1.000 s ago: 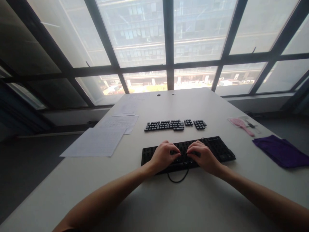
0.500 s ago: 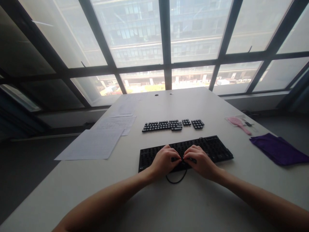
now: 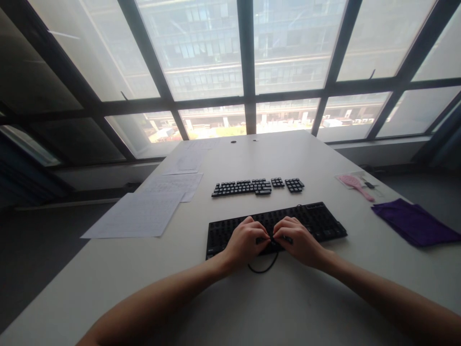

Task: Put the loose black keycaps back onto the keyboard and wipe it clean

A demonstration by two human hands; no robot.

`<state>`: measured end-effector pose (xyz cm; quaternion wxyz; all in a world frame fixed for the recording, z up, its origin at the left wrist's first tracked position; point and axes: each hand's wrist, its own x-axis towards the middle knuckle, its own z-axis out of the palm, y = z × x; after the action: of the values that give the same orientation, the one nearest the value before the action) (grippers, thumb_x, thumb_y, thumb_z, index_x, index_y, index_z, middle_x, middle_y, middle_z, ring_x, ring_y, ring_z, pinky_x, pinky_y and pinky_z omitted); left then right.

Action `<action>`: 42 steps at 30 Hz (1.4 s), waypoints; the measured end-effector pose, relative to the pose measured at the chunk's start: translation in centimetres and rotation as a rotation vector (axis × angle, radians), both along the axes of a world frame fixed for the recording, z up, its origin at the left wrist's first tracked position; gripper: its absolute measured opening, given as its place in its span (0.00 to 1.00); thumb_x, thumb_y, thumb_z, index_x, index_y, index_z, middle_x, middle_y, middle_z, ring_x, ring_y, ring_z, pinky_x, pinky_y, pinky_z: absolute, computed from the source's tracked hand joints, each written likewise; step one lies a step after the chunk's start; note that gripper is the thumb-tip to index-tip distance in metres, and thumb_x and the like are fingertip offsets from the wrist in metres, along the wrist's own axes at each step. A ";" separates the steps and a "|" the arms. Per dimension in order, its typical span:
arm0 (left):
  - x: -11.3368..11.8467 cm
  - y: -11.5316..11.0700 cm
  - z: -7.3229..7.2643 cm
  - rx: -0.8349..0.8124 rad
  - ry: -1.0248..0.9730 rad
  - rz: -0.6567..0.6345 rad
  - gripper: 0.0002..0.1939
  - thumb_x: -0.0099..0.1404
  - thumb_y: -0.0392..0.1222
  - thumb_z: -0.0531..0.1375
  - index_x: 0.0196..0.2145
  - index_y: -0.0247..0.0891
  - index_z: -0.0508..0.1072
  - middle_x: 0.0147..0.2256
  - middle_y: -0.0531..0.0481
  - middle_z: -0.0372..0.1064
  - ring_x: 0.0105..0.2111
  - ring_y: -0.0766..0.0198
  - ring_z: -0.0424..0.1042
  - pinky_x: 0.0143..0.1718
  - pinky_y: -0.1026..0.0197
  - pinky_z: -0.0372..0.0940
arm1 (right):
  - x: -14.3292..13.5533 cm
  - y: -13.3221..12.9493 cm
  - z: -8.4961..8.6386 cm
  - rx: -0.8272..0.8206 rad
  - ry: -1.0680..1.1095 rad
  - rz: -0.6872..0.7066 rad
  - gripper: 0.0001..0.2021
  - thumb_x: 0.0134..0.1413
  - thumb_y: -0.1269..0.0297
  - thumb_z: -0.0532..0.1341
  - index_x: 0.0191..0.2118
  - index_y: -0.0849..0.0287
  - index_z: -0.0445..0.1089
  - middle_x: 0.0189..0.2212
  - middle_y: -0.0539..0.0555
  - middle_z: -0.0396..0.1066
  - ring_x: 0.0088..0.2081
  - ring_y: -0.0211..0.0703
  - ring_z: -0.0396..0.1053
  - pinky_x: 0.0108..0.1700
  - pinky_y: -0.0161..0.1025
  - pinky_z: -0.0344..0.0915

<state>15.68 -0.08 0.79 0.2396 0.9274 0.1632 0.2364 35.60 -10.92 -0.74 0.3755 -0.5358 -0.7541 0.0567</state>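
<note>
A black keyboard base [image 3: 319, 222] lies slightly turned on the white table, a loop of its cable showing at the near edge. Over its middle, my left hand [image 3: 248, 240] is pinched, fingertips down at the base. My right hand [image 3: 296, 239] is pinched too, its fingertips almost touching those of the left. Whatever the fingers hold is too small and hidden to make out. Beyond the base, loose dark keycaps [image 3: 242, 187] are laid out in keyboard order, with two smaller groups of keycaps [image 3: 294, 185] to their right.
Sheets of paper [image 3: 135, 215] lie along the left side of the white table [image 3: 151, 298]. At the right are a pink hairbrush [image 3: 355, 185] on a clear bag and a folded purple cloth [image 3: 416, 221]. Large windows stand behind the table.
</note>
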 end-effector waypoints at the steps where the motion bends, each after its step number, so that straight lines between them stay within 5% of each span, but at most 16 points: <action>1: 0.0 0.0 0.0 0.001 -0.001 0.002 0.03 0.62 0.38 0.68 0.33 0.43 0.83 0.36 0.49 0.80 0.38 0.57 0.70 0.41 0.56 0.68 | 0.0 0.0 -0.1 -0.001 0.008 0.002 0.07 0.63 0.70 0.63 0.33 0.54 0.75 0.37 0.54 0.78 0.40 0.46 0.71 0.46 0.47 0.65; 12: 0.0 -0.2 0.3 0.006 0.012 -0.004 0.02 0.63 0.38 0.68 0.33 0.43 0.83 0.36 0.51 0.80 0.38 0.58 0.69 0.42 0.57 0.67 | -0.1 0.0 0.5 -0.031 -0.027 0.011 0.07 0.61 0.73 0.63 0.34 0.55 0.75 0.38 0.53 0.77 0.41 0.46 0.70 0.47 0.46 0.64; 21: -0.1 -1.2 0.8 0.157 0.060 -0.036 0.10 0.69 0.39 0.63 0.29 0.42 0.81 0.37 0.49 0.78 0.38 0.58 0.67 0.44 0.55 0.67 | -0.7 -0.6 1.7 -0.059 -0.176 -0.027 0.06 0.62 0.68 0.63 0.32 0.56 0.73 0.39 0.55 0.74 0.42 0.47 0.67 0.46 0.46 0.63; 33: -0.4 -1.5 0.4 0.272 0.068 -0.059 0.12 0.70 0.38 0.60 0.29 0.39 0.80 0.38 0.49 0.76 0.38 0.59 0.66 0.44 0.56 0.66 | -0.8 -0.7 1.4 -0.105 -0.218 -0.053 0.08 0.62 0.69 0.62 0.30 0.57 0.72 0.38 0.54 0.73 0.42 0.46 0.66 0.46 0.45 0.62; 42: -0.3 -0.9 0.6 0.092 0.062 -0.028 0.09 0.70 0.38 0.61 0.33 0.39 0.80 0.37 0.49 0.78 0.39 0.59 0.70 0.46 0.57 0.65 | -0.8 -0.4 1.4 -0.067 -0.142 -0.032 0.08 0.63 0.70 0.61 0.31 0.57 0.73 0.35 0.54 0.75 0.39 0.45 0.68 0.46 0.45 0.61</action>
<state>15.38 -1.02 1.43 0.1949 0.9465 0.1467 0.2114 34.84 -11.28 0.61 0.3039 -0.5626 -0.7679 0.0376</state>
